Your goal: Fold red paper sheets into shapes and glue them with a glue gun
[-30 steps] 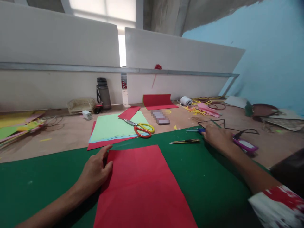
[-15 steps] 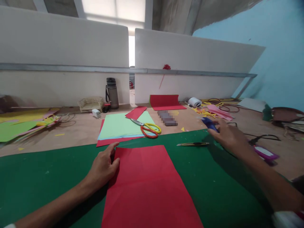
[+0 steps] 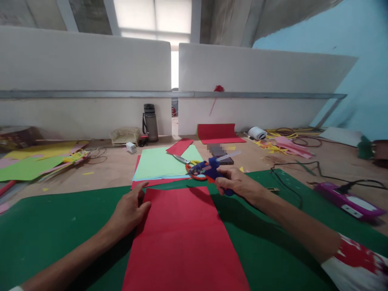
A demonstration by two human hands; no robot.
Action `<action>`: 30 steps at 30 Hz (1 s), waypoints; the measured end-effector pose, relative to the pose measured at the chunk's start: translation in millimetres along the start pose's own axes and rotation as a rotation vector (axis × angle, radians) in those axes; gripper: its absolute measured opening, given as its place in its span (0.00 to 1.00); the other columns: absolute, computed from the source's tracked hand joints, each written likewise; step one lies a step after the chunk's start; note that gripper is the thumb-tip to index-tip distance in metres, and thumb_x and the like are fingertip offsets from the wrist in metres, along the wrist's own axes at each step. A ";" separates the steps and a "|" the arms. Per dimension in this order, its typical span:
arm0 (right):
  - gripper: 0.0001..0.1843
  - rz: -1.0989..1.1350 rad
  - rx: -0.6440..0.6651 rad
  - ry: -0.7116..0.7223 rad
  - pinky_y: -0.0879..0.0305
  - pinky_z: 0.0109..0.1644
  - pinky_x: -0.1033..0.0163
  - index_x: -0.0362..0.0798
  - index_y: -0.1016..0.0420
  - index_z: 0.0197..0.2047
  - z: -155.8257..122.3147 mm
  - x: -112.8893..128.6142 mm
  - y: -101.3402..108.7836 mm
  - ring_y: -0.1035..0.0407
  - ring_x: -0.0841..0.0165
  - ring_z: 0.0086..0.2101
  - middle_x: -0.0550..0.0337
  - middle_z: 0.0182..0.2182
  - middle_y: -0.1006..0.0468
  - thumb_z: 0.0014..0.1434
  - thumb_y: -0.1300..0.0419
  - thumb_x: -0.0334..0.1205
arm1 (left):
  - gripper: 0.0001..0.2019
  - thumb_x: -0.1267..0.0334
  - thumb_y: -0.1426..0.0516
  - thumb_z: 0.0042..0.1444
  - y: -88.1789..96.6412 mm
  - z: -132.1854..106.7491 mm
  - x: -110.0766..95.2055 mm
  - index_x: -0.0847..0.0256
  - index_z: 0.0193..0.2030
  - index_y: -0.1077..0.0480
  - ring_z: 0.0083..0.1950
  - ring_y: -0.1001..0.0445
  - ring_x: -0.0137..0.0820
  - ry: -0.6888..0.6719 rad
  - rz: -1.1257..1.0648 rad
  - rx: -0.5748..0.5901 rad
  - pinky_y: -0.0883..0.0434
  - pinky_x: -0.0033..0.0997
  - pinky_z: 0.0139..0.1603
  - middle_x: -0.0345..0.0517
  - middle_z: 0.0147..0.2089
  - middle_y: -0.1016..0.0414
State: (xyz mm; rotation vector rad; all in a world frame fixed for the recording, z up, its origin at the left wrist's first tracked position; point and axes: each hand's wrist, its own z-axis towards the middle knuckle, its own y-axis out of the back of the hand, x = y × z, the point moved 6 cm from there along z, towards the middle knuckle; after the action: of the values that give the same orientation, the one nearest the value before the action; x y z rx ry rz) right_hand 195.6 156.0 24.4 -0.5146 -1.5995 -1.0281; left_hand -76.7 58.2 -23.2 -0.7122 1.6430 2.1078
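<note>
A sheet of red paper (image 3: 182,238) lies in front of me on the green mat (image 3: 75,226), with a faint crease across it. My left hand (image 3: 130,206) rests at its upper left edge, thumb and forefinger apart, the thumb touching the paper. Above the sheet's upper right corner, my right hand (image 3: 232,182) grips a blue hot glue gun (image 3: 210,167). Its nozzle end points left, and a pale glue stick (image 3: 232,155) sticks out of its back. Scissors (image 3: 197,177) with orange and yellow handles are partly hidden behind the gun.
A stack of pale green sheets (image 3: 151,161) lies beyond the mat. Behind it stand a grey bottle (image 3: 150,123) and a white charger (image 3: 131,148). A cutter (image 3: 273,190) is mostly covered by my right arm. To the right lies a purple power strip (image 3: 348,200) with a black cord.
My right hand has brought the glue gun leftward from the right side to above the red paper's far corner. My left hand stays at the paper's edge. The view has shifted slightly.
</note>
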 end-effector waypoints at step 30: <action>0.25 0.555 0.258 -0.108 0.38 0.25 0.68 0.45 0.28 0.42 -1.8 -27.2 -53.1 0.32 0.74 0.24 0.57 0.34 0.24 0.41 0.29 0.44 | 0.29 0.65 0.50 0.52 -7.1 -6.8 -20.6 0.72 0.62 0.44 0.29 0.35 0.32 -0.043 0.108 0.019 0.39 0.29 0.32 0.38 0.26 0.34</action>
State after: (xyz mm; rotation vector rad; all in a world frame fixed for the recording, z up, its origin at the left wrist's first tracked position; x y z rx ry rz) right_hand 163.5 131.6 -19.6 -0.7878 -1.5289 -0.3780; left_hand -55.0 53.7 -17.7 -0.5806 1.7109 2.1625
